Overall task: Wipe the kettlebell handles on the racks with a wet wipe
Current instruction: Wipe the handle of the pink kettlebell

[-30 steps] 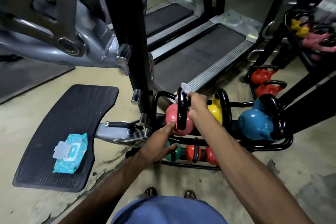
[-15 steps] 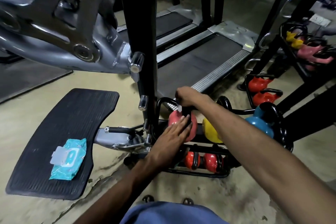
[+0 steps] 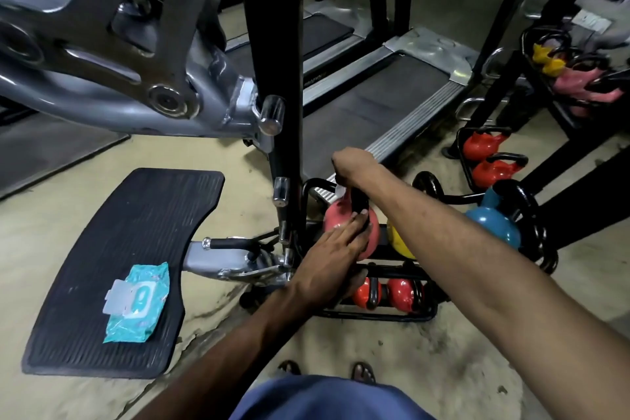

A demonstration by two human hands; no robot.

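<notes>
- The right hand is clenched over the pink kettlebell's black handle, with a white wet wipe showing beneath it.
- The left hand lies flat, fingers straight, against the bell's body.
- The right forearm crosses the yellow kettlebell beside it on the rack.
- A wipes pack lies left on a ribbed pad.

Smooth, glossy coating on the pink kettlebell, with a shiny black handle. Thin white wet wipe, soft and bunched. Glossy black painted metal tubing for the rack. Matt, ribbed black rubber on the footplate at left. Shiny, crinkled teal plastic film on the wipes packet. Polished silver-grey metal on the machine frame. Rough, stained concrete floor.
</notes>
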